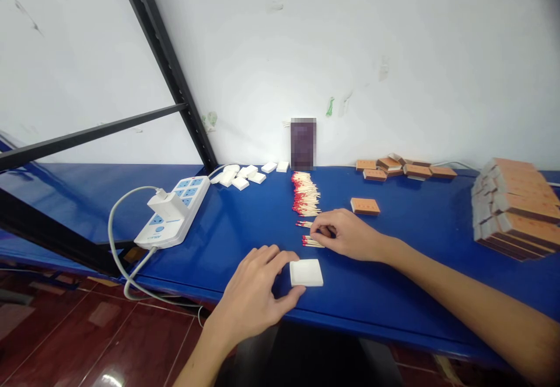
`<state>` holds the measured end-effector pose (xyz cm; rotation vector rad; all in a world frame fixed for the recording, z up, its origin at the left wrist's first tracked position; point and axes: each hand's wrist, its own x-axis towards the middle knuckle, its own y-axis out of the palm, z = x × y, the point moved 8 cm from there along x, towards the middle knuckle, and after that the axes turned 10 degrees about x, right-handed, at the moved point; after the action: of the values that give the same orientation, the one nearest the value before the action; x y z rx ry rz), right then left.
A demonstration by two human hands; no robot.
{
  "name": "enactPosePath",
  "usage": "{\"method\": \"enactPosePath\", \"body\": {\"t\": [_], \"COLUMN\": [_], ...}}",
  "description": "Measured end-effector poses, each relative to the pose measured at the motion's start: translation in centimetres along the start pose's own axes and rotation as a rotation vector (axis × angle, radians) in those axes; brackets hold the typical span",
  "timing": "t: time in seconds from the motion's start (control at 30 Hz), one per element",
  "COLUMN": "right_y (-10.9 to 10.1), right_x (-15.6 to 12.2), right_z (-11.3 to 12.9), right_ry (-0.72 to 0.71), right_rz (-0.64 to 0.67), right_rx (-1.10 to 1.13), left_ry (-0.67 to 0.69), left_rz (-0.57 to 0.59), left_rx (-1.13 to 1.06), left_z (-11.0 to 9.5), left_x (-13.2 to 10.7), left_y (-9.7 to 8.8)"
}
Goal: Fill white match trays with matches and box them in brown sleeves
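Note:
My left hand point(258, 290) grips a white matchbox tray point(307, 273) by its left end, thumb at the near edge and index finger at the far edge. The tray lies flat near the table's front edge. Just beyond it, my right hand point(345, 234) is closed in a pinch at the stick ends of a few red-headed matches point(303, 224); its fingers partly hide them. Another small group of matches point(311, 241) lies under that hand. Farther back, a long pile of matches point(305, 194) has most heads pointing left. An orange matchbox point(364, 206) rests beyond my right hand.
White trays point(240, 182) lie scattered at the back left, near a white power strip point(175, 215) with a plug and cable. Orange matchboxes point(415, 170) lie along the wall; a large stack of matchboxes point(516, 209) stands right. A black metal frame point(175, 77) rises at left.

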<state>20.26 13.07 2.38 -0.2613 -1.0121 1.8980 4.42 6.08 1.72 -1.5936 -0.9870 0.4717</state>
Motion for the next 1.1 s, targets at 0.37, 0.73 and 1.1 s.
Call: {"method": "enactPosePath", "body": {"t": [0.37, 0.73, 1.1], "right_y": [0.1, -0.1, 0.4], "right_x": [0.0, -0.2, -0.2], "right_z": [0.4, 0.9, 1.2], "right_ry": [-0.019, -0.061, -0.101], "right_rz": [0.016, 0.004, 0.007], "right_rx": [0.022, 0.060, 0.049], "left_ry": [-0.004, -0.006, -0.003], "left_rz": [-0.007, -0.003, -0.002], "left_rx": [0.005, 0.004, 0.003], "left_z": [-0.2, -0.2, -0.1], "left_x": [0.1, 0.0, 0.0], "left_y": [-0.2, -0.4, -0.2]}}
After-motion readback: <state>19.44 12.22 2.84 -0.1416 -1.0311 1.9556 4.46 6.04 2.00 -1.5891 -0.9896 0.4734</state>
